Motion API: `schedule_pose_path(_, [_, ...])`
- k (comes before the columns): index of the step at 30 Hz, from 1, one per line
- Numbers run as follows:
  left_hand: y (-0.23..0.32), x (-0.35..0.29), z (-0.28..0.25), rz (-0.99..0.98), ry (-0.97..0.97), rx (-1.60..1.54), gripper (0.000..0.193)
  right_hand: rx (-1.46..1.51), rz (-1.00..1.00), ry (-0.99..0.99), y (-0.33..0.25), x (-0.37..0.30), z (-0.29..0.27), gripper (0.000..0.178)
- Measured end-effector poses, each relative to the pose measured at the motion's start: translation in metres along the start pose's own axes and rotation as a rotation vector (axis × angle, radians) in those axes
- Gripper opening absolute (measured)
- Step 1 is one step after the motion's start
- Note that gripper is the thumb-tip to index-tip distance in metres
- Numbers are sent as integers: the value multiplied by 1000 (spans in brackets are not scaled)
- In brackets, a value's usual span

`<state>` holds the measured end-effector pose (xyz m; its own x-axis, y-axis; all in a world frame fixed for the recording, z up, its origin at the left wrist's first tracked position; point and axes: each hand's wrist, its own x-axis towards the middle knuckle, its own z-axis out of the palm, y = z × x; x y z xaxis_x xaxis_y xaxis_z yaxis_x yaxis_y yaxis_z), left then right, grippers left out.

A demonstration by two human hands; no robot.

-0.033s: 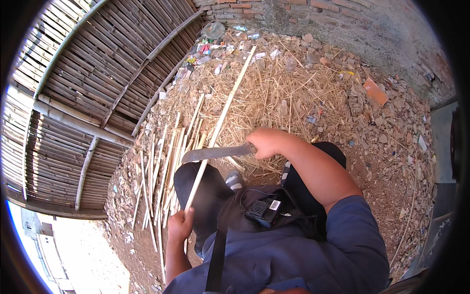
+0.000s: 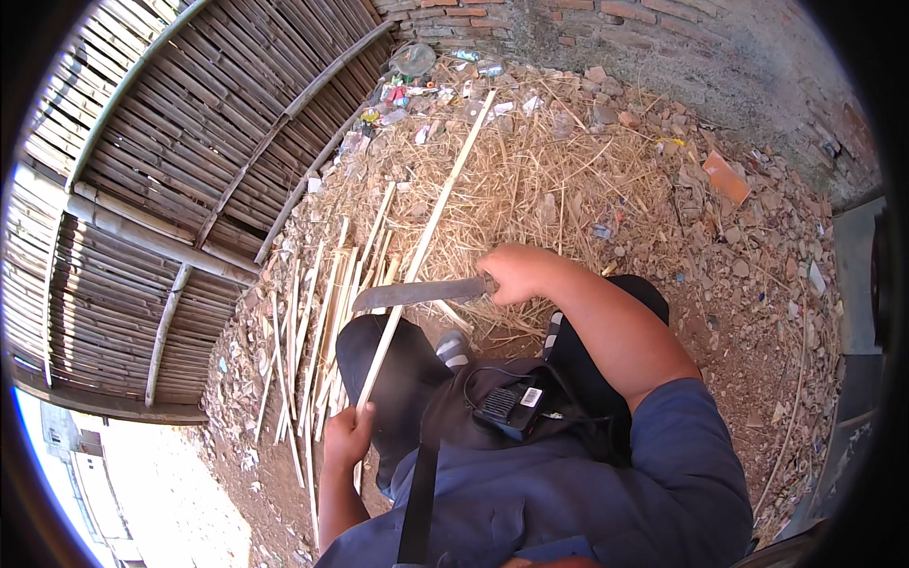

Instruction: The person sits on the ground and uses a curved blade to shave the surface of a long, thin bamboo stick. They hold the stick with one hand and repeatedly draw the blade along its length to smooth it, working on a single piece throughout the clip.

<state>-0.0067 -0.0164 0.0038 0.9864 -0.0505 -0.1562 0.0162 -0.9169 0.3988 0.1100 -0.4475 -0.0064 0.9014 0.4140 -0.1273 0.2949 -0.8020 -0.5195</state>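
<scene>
My left hand [image 2: 348,436] is closed around the near end of a long pale bamboo strip [image 2: 443,197], which slants away from me past my left knee to the far litter. My right hand [image 2: 515,275] grips the handle of a machete [image 2: 421,294]. Its dark, curved blade points left and lies across the strip, just beyond my knee. Whether the edge bites into the bamboo cannot be made out. To the left of my leg, several more bamboo strips [image 2: 317,322] lie in a loose bundle on the ground.
Dry shavings [image 2: 530,189] cover the ground ahead, with rubble and scraps of litter around them. A bamboo slat wall [image 2: 237,114] rises at the left, a brick wall [image 2: 682,57] at the back. An orange tile piece [image 2: 725,177] lies right. A black device [image 2: 509,409] rests at my waist.
</scene>
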Motion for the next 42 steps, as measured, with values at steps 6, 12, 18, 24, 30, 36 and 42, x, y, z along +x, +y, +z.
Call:
schedule_pose_path(6, [-8,3,-12,14,-146,-183,59,-155,149,244,-1,-20,-40,29])
schedule_pose_path(12, [-12,12,-20,-54,-342,-368,60,-123,176,207,-15,-23,-31,24])
schedule_pose_path(18, [-18,11,-18,-33,-334,-423,51,-78,125,76,-20,-12,-28,26])
schedule_pose_path(24, [-22,11,-16,-91,-335,-394,45,77,336,271,21,-13,-54,31])
schedule_pose_path(30, [-4,4,-19,-91,-275,-336,46,25,171,185,-6,-23,-38,22])
schedule_pose_path(36, [-17,-1,-25,-140,-309,-289,44,-21,35,87,-26,-26,-34,24])
schedule_pose_path(42, [-7,-9,-27,-98,-260,-401,45,92,209,288,13,-25,-56,32])
